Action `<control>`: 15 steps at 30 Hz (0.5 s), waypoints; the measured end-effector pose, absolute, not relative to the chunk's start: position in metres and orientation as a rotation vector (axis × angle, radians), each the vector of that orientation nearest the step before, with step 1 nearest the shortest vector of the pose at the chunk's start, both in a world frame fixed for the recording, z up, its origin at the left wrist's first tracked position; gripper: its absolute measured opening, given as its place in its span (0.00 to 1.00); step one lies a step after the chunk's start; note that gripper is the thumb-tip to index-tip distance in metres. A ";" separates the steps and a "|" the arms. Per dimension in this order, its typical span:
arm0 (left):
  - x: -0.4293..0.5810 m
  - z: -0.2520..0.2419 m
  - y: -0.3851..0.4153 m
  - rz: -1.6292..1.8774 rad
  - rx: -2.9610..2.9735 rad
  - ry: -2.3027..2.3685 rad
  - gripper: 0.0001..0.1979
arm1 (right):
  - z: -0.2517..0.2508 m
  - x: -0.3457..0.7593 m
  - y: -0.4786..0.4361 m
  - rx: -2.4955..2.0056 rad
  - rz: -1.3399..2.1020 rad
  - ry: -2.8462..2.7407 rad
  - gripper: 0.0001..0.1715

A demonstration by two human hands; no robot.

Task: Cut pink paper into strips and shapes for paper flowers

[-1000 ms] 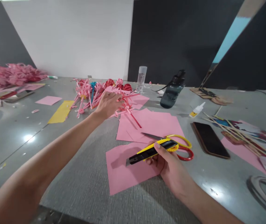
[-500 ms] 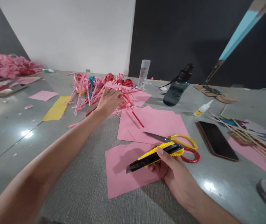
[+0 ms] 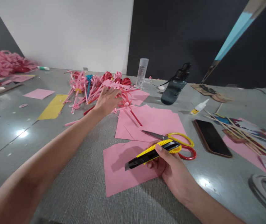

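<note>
My right hand (image 3: 170, 166) grips a yellow and black utility knife (image 3: 155, 153), a short length of blade showing at its left end. The knife is held above a pink paper sheet (image 3: 114, 183). Farther off, my left hand (image 3: 108, 99) is closed at a red and pink ribbon flower (image 3: 126, 99); its fingertips are partly hidden. That flower's red stem (image 3: 136, 118) juts over more pink sheets (image 3: 156, 116). Just beyond the knife lie scissors (image 3: 162, 136) with one yellow and one red handle loop. Several ribbon flowers (image 3: 79, 82) are heaped beside my left hand.
A dark bottle (image 3: 173, 90) and a clear cylinder (image 3: 142, 73) stand at the back. On the right are a glue bottle (image 3: 199, 107), a phone (image 3: 212, 138), thin sticks (image 3: 240, 133) and a tape roll (image 3: 255, 193). Yellow paper (image 3: 52, 107) lies left, before a pink ribbon heap (image 3: 4, 63).
The whole view has shifted slightly, so things appear a little farther left. Both hands keep nearly the same pose, the knife still in my right hand.
</note>
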State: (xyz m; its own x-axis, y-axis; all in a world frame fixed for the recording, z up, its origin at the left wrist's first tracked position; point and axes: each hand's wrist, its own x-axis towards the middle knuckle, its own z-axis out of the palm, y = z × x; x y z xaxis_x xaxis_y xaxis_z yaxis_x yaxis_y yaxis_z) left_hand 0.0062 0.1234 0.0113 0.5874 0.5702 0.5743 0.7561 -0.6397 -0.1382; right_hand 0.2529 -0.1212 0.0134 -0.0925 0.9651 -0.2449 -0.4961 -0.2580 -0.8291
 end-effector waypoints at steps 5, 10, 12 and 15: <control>0.009 0.023 0.113 -0.739 -2.438 -1.075 0.11 | 0.014 0.252 -0.120 -0.975 1.622 -0.671 0.15; 0.018 0.061 0.066 -0.930 -2.429 -1.063 0.07 | 0.016 0.252 -0.120 -0.961 1.607 -0.706 0.15; 0.021 0.073 0.036 -1.058 -2.480 -1.047 0.05 | 0.018 0.253 -0.120 -0.966 1.608 -0.702 0.16; 0.019 0.072 0.002 -1.204 -2.745 -1.108 0.07 | 0.018 0.254 -0.121 -0.992 1.592 -0.684 0.17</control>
State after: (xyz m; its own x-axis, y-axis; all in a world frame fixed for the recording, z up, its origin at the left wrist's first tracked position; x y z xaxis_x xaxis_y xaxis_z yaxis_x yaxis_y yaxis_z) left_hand 0.0193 0.0016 0.0722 0.4762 0.6156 0.6279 0.5748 -0.7583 0.3074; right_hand 0.2539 -0.1211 0.0184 -0.0642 0.9668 -0.2475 -0.4858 -0.2469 -0.8385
